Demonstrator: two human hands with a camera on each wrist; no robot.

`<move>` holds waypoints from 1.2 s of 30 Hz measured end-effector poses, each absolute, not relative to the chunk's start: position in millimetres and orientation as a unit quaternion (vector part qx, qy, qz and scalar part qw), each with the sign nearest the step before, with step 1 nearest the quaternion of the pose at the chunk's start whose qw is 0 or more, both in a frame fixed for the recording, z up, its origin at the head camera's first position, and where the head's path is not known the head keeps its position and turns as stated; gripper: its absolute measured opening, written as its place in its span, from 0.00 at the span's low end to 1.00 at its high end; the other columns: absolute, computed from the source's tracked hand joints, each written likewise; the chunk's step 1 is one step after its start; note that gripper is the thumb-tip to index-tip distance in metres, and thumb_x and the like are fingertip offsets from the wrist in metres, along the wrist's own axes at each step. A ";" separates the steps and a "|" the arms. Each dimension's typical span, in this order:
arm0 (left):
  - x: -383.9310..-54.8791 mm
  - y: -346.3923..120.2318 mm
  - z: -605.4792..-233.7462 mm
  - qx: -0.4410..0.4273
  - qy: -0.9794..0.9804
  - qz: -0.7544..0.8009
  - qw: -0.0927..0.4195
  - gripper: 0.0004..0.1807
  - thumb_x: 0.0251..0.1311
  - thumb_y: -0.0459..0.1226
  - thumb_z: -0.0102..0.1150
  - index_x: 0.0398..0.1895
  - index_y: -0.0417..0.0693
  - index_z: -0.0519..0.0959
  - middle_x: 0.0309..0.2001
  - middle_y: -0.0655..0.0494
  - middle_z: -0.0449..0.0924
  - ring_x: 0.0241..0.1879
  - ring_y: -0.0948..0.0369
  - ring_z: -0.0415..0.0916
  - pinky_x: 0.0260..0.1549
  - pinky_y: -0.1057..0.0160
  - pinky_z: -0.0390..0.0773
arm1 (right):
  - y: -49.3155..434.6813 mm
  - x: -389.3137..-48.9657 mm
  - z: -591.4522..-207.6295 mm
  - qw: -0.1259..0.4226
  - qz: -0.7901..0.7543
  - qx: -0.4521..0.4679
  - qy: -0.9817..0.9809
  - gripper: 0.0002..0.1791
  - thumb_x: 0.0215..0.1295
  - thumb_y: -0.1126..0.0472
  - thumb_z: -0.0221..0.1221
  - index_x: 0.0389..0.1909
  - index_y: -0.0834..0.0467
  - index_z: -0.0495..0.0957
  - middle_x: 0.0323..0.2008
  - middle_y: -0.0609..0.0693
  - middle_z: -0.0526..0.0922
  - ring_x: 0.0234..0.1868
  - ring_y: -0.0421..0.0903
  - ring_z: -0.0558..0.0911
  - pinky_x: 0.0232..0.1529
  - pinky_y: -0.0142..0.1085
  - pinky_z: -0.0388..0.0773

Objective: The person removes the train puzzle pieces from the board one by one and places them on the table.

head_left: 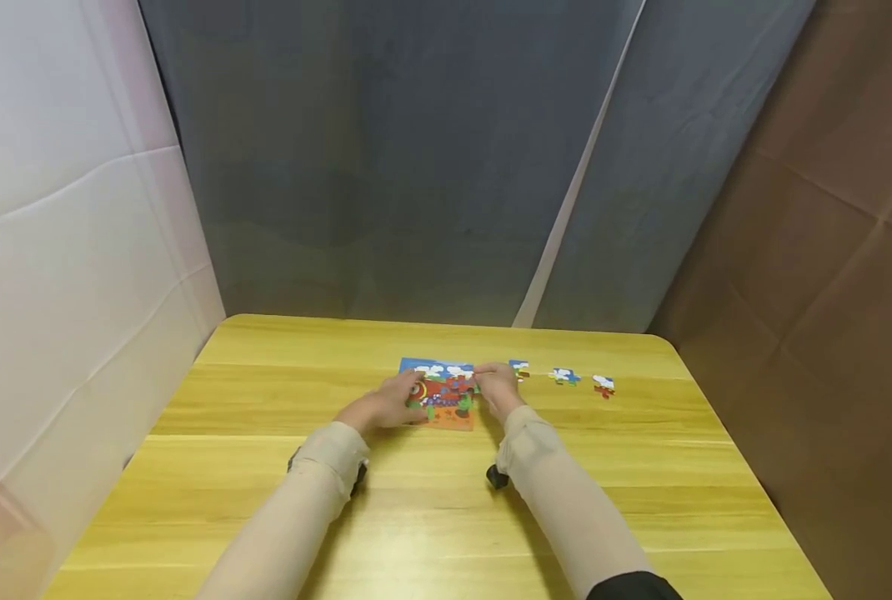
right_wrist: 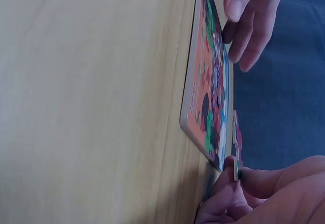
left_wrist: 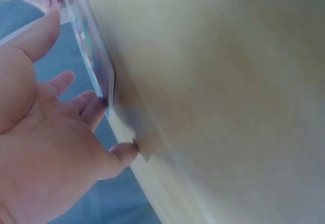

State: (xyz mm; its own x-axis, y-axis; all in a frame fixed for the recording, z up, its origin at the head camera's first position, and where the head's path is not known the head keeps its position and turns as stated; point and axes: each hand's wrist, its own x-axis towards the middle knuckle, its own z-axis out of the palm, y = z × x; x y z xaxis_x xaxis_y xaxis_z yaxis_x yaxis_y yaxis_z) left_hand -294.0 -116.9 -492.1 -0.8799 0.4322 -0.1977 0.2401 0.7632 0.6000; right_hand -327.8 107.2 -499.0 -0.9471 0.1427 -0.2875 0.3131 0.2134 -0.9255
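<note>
A colourful jigsaw puzzle (head_left: 449,418), with blue sky, white clouds and an orange bottom, lies on the table. My left hand (head_left: 388,405) is at its left side, fingers spread and loosely bent. In the left wrist view, fingertips (left_wrist: 96,109) touch the puzzle's edge. At the puzzle's right edge is my right hand (head_left: 497,387). It pinches a small jigsaw piece (right_wrist: 236,170) between thumb and finger, as the right wrist view shows. The fingers cover part of that piece.
To the right of the right hand lie three loose jigsaw pieces: one close by (head_left: 521,365), a middle piece (head_left: 565,377) and a far piece (head_left: 603,385). The wooden table (head_left: 431,517) ends at a grey cloth backdrop (head_left: 416,167).
</note>
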 end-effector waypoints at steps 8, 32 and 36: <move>-297.4 -132.3 -487.2 0.171 0.930 0.293 0.145 0.45 0.67 0.42 0.66 0.79 0.38 0.53 0.79 0.32 0.44 0.77 0.35 0.43 0.69 0.30 0.53 | 113.5 -325.7 -499.4 0.069 -0.618 0.156 0.767 0.13 0.73 0.70 0.55 0.54 0.63 0.81 0.57 0.59 0.79 0.54 0.54 0.78 0.51 0.40 0.80; -302.4 -152.4 -490.7 0.158 0.955 0.194 0.157 0.44 0.68 0.49 0.62 0.80 0.45 0.55 0.81 0.42 0.47 0.77 0.37 0.46 0.63 0.20 0.49 | 134.4 -324.4 -504.4 0.073 -0.643 0.124 0.752 0.19 0.73 0.73 0.51 0.62 0.65 0.77 0.64 0.62 0.74 0.55 0.54 0.77 0.41 0.34 0.82; -304.4 -150.8 -491.9 0.156 0.956 0.197 0.152 0.44 0.67 0.50 0.63 0.80 0.47 0.56 0.81 0.44 0.49 0.77 0.38 0.47 0.63 0.21 0.50 | 143.3 -325.9 -503.5 0.067 -0.642 0.130 0.752 0.19 0.73 0.73 0.52 0.62 0.66 0.77 0.64 0.62 0.74 0.51 0.51 0.77 0.38 0.32 0.81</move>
State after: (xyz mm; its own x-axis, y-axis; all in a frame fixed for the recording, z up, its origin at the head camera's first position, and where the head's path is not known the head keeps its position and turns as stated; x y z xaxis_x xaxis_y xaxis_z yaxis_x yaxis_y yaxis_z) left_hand -304.4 -150.8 -491.9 -0.9053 0.3578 -0.2289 0.2382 0.8738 0.4239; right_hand -325.9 143.3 -503.5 -0.9572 0.1097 -0.2679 0.2818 0.1408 -0.9491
